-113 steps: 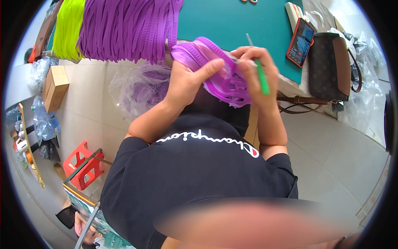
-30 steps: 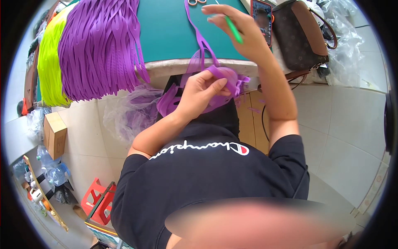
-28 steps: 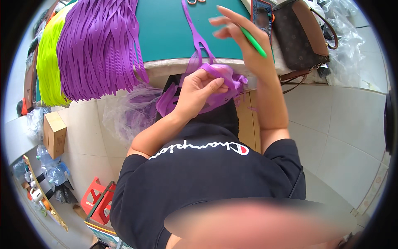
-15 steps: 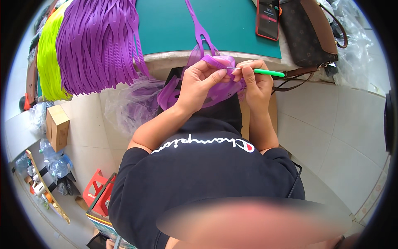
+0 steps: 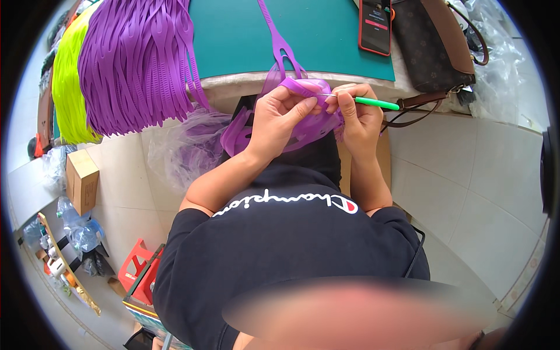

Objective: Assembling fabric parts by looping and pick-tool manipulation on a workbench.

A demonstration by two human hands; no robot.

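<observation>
Purple rubber piece [image 5: 306, 133] sits upper ctr of frame, just below the table [image 5: 230, 87] edge, part see-through, part solid. L hand [image 5: 279, 121] has thumb & fingers clamped on a band of it; R hand [image 5: 361, 121], just to the right, is pinched round a green-handled pick [image 5: 378, 103], handle pointing right, thin metal tip pointing left at L fingertips. Hands close tog., tip b/w them; can't tell if tip goes into the rubber. Purple strap [image 5: 269, 23] w/ forked end runs down the green mat [image 5: 233, 41] from top of frame to the piece; can't tell if joined. Upper left: big bunch of purple straps [image 5: 140, 64] hanging over table edge, lime straps [image 5: 70, 90] just beside on the left. Upper right: phone [image 5: 375, 26], red case, screen lit, nr mat's right edge; next to it a brown handbag [image 5: 431, 49]. Left of ctr, below table edge: clear bag [image 5: 169, 149] w/ purple bits. Far left: cardboard box [image 5: 82, 181]; lower left: red stool [image 5: 129, 263]. Black tee [image 5: 291, 239] fills lower ctr.
</observation>
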